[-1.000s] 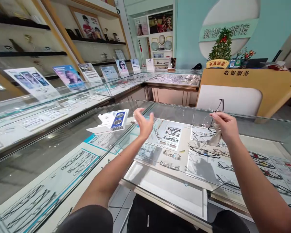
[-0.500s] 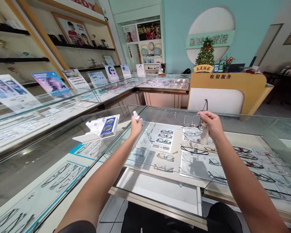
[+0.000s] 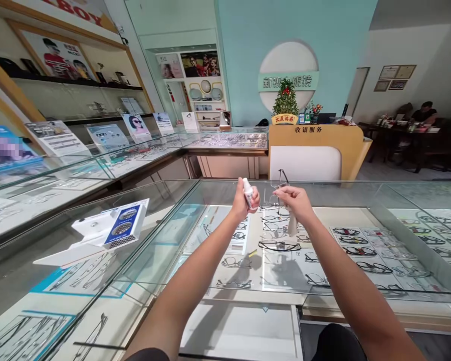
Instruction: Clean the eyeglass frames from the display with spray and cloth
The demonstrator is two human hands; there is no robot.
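Observation:
A small white spray bottle [image 3: 248, 191] stands upright in my left hand [image 3: 240, 204], with the fingers wrapped round it and its nozzle on top. Just to its right, my right hand [image 3: 297, 201] pinches a pair of dark-framed eyeglasses [image 3: 283, 176] above the glass counter. One temple of the eyeglasses points up, and the lenses are hard to make out against the display behind. A pale grey cloth [image 3: 292, 224] hangs below the same hand, held against the palm. The bottle and the eyeglasses are close together but apart.
Below my hands, a glass display counter [image 3: 225, 296] holds several rows of eyeglasses. An opened white and blue box [image 3: 125, 228] rests on the glass at left. Behind are a yellow cashier desk [image 3: 355, 145] and poster-topped cases. A person [image 3: 425, 114] sits far right.
My left hand has brought the spray bottle rightward, close to the eyeglasses. My right hand still holds the eyeglasses and cloth. The head view has turned to the right.

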